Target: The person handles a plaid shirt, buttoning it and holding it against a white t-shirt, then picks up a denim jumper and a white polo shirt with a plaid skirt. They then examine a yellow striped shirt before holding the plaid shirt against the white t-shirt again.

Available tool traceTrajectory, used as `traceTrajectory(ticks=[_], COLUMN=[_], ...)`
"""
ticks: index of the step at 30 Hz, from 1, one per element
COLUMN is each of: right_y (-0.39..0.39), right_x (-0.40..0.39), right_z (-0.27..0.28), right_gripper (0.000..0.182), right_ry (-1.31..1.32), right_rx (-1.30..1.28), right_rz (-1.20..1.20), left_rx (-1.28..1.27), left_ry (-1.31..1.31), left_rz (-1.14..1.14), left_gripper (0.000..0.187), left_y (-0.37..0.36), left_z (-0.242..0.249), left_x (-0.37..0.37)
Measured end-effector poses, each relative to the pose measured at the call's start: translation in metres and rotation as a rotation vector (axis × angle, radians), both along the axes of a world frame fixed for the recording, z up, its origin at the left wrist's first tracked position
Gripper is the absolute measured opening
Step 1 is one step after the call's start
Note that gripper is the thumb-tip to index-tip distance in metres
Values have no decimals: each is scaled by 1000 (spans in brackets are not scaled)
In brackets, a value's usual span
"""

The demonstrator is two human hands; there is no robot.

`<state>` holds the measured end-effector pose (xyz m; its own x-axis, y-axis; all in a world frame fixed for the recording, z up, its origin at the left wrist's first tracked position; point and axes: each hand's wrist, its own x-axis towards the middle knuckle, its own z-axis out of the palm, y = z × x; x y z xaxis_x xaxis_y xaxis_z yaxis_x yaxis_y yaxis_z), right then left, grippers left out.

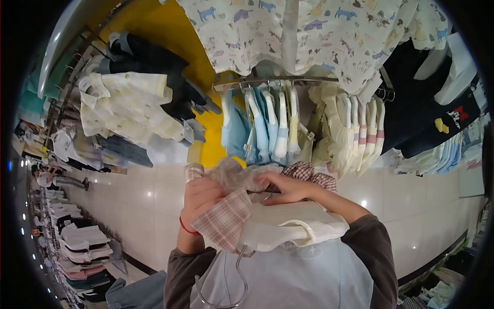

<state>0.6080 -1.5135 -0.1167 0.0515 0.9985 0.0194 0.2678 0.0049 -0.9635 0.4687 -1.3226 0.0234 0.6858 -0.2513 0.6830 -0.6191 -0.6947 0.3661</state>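
Observation:
My left hand (203,196), with a red cord at the wrist, is closed around a pink-and-brown plaid garment (222,219). Crumpled translucent material (230,174) bulges between my two hands. My right hand (288,188) reaches across from the right, its bent fingers gripping the edge of that material. Dark red checked cloth (309,176) shows behind the right wrist. Against my chest, below the hands, lies a white hanger (278,236) with a cream garment (321,226) on it. Its metal hook (241,280) points down toward me.
Ahead, a metal rail (278,82) carries blue and cream clothes on white hangers. Animal-print clothing (309,41) hangs above it. To the left hangs a pale yellow shirt (123,105); dark clothes (427,113) hang right. A person (56,177) stands far left, beside long clothes racks.

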Motion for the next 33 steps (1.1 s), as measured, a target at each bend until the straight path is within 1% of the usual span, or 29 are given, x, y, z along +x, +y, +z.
traceTrajectory(ticks=[3, 4, 6, 8, 9, 11, 12, 15, 16, 17, 19, 22, 25, 28, 31, 33], right_y=[3, 1, -1, 0, 4, 14, 12, 37, 44, 45, 43, 33, 20, 17, 17, 13], right_x=[-20, -20, -9, 0, 0, -5, -9, -9, -13, -12, -11, 11, 35, 45, 50, 47], right_z=[-14, -12, -34, -45, -42, -30, -8, -23, -31, -36, -30, -43, -37, -30, -37, -37], right_gripper=[63, 62, 60, 56, 54, 50, 48, 45, 36, 31, 22, 15, 14, 10, 15, 19], right_ry=[125, 244, 632, 974, 948, 890, 604, 8, -110, -97, -68, -205, -452, -471, -100, -63], right_rx=[-27, -120, -103, -57, -113, -220, -180, 114, 347, 287, 167, 155, 228, 163, 171, 238], right_rz=[117, 136, 210, 287, 258, 199, 108, 137, 34, -82, -311, -622, -757, -899, -922, -925], left_rx=[15, 10, 1, -59, -89, 150, 271, -58, -69, -47, -8, -6, -122, -69, -89, -126], left_ry=[4, -20, -63, -4, 23, 444, 654, 379, 335, 302, 236, 346, 320, 322, 216, 290], left_rz=[6, 17, 38, 29, 25, 357, 521, 135, 114, 126, 152, 228, 246, 257, 246, 280], left_gripper=[19, 19, 19, 21, 22, 27, 29, 38, 43, 43, 42, 37, 29, 25, 23, 24], left_y=[-6, -8, -12, -9, -10, -21, -27, -18, -26, -27, -30, -20, -17, -15, -14, -7], left_z=[2, -1, -8, -26, -30, -30, -29, -66, -62, -63, -67, -69, -67, -66, -71, -70], left_x=[-5, -6, -10, -10, -9, -10, -8, 6, 11, 12, 13, 8, 7, 9, 14, 10])
